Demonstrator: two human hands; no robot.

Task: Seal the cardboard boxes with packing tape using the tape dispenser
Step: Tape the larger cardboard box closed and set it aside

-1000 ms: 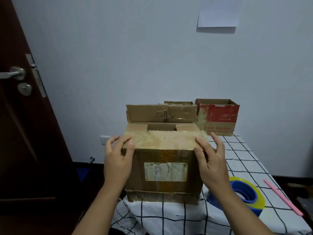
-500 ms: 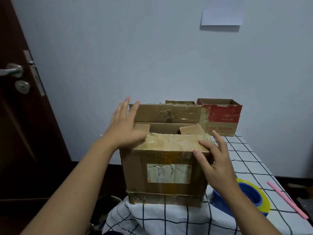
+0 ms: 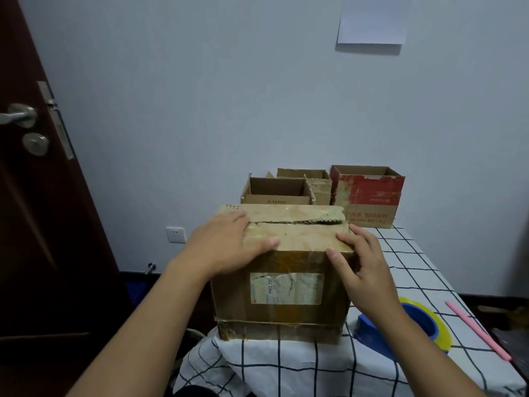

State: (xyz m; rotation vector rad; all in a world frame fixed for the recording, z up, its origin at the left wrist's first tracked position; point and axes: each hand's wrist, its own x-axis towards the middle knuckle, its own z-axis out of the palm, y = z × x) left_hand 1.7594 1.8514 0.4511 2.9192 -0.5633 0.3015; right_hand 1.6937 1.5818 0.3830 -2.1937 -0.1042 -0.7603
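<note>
A worn brown cardboard box (image 3: 282, 299) with a torn label stands at the near end of the table. Its top flaps are folded down and meet along a ragged seam. My left hand (image 3: 226, 245) lies flat on the left part of the top, pressing both flaps down. My right hand (image 3: 359, 263) rests against the box's top right corner, fingers on the top and thumb on the front face. A blue tape dispenser with a yellowish tape roll (image 3: 423, 325) lies on the table right of the box, partly behind my right forearm.
Two open brown boxes (image 3: 276, 193) and a red-and-brown open box (image 3: 369, 196) stand at the far end of the checkered tablecloth (image 3: 400, 262). A pink stick (image 3: 476, 329) lies near the right edge. A dark door (image 3: 37, 196) is on the left.
My left hand reached over to the upright rear flap and folded it down onto the box top. My right hand stayed at the right corner. The view moved closer.
</note>
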